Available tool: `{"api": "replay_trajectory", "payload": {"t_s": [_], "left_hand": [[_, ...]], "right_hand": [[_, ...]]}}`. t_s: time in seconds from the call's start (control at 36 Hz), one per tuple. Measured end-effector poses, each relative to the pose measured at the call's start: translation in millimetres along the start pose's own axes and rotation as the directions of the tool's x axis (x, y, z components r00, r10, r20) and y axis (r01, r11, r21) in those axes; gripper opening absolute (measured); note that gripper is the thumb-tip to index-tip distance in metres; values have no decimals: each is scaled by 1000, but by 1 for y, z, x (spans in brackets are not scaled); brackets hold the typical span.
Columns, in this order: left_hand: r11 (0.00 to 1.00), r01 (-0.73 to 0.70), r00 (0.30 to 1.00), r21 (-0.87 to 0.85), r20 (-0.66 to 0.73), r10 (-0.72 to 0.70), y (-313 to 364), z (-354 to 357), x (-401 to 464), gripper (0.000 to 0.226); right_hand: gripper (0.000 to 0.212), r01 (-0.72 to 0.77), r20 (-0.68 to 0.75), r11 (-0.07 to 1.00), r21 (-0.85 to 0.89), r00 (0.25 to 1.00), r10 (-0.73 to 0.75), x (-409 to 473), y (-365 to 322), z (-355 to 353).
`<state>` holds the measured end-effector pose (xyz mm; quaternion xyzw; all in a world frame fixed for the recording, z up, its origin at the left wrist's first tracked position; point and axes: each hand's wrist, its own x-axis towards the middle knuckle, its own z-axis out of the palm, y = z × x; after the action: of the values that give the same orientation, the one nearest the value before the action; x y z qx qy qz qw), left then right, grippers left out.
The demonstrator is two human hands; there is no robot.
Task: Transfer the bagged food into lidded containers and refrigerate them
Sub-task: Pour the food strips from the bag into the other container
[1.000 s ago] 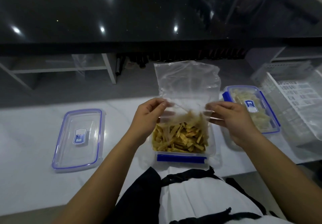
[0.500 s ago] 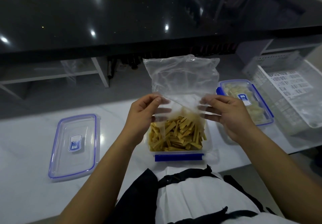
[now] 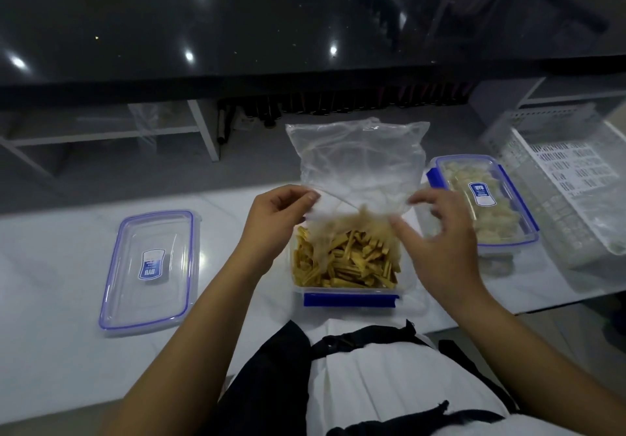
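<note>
A clear plastic bag (image 3: 359, 164) hangs mouth-down over an open clear container (image 3: 350, 300) with a blue clip, on the white table in front of me. Yellow food sticks (image 3: 345, 262) fill the container, and a few blurred pieces sit at the bag's mouth. My left hand (image 3: 271, 229) pinches the bag's lower left edge. My right hand (image 3: 440, 252) holds the lower right edge between thumb and fingers, the other fingers spread. The container's blue-rimmed lid (image 3: 149, 269) lies flat to the left.
A second container (image 3: 487, 205), lidded and filled with pale food, stands to the right. Beyond it sits a white slotted basket (image 3: 569, 191). A glossy black counter (image 3: 271, 29) rises behind the white table (image 3: 50, 266). My dark apron presses against the table's near edge.
The bag stays upside down over the container and more sticks have dropped out. My right hand's fingers have spread wider on the bag's edge.
</note>
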<state>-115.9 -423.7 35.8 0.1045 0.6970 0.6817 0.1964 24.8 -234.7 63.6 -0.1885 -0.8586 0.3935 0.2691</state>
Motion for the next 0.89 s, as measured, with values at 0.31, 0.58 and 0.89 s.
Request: {"api": "replay_trajectory", "payload": {"t_s": [0.31,0.58,0.89], "left_hand": [[819,-48,967,572,231,-104,3,-30,-6,43],[588,-96,991,803,132,-18,-38,-19,-21,34],[691,-73,994,719,105,-4,-51,-28,-23,8]], "right_hand": [[44,636,595,728,-258,698,-399,3,-22,30],[58,677,665,650,-346,665,-339,5,-12,49],[8,641,582,703,-309,712,-393,1,-2,59]]}}
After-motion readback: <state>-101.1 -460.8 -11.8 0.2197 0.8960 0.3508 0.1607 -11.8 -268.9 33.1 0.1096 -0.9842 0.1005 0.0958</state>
